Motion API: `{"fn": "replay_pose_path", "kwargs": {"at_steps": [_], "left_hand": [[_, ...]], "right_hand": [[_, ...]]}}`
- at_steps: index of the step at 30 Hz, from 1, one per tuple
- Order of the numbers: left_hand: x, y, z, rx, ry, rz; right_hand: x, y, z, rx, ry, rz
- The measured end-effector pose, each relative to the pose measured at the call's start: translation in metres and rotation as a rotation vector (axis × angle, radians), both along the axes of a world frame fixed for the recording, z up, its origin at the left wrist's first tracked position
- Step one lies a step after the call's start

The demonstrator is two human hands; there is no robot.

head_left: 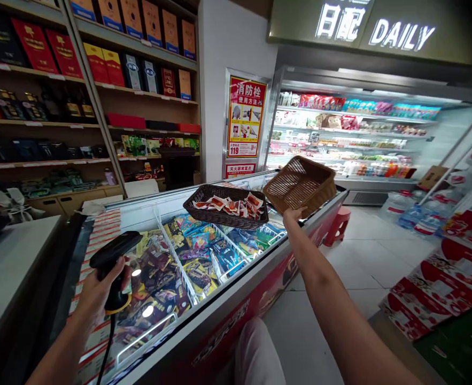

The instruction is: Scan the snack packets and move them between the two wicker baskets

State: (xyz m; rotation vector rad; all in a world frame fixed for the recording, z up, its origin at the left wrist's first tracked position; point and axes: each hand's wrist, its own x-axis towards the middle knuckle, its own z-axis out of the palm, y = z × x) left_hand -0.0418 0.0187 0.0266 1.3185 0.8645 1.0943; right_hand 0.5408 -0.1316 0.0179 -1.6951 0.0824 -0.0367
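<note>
Right now, your step is a handling one: your right hand (295, 214) steadies the lighter brown, rectangular woven basket (300, 187) at its near edge, over the far end of the long chest freezer (219, 310) with its silvery rim. The basket sits tilted, its woven inside turned towards you. Your right fingers pinch that edge, though some are hidden, so you cannot tell how firmly. Your left hand (99, 291) wraps its fingers around the handle of the black handheld scanner with a yellow-trimmed base (115, 250); whether a finger presses the trigger, you cannot tell. Its black cord (109, 342) hangs down below. Just beside the tilted basket, the dark brown, shallow woven basket (227, 219) holds small red-and-white packets (219, 203), with colourful frozen packs (199, 240) below it in the freezer. In my judgement, any move of the tilted basket calls for a secure hold on its edge and care not to knock the packets, while the scanner stays well apart.
</note>
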Motion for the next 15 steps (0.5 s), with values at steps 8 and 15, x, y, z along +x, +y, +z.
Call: {"fn": "replay_pose_path", "kwargs": {"at_steps": [8,15], "left_hand": [[0.004,-0.005,0.005,-0.020,0.024,0.027],[0.005,-0.008,0.009,-0.012,0.017,0.022]], "right_hand": [[0.009,0.008,-0.054,-0.257,-0.144,-0.004],[-0.006,0.009,-0.059,-0.141,-0.025,0.010]]}}
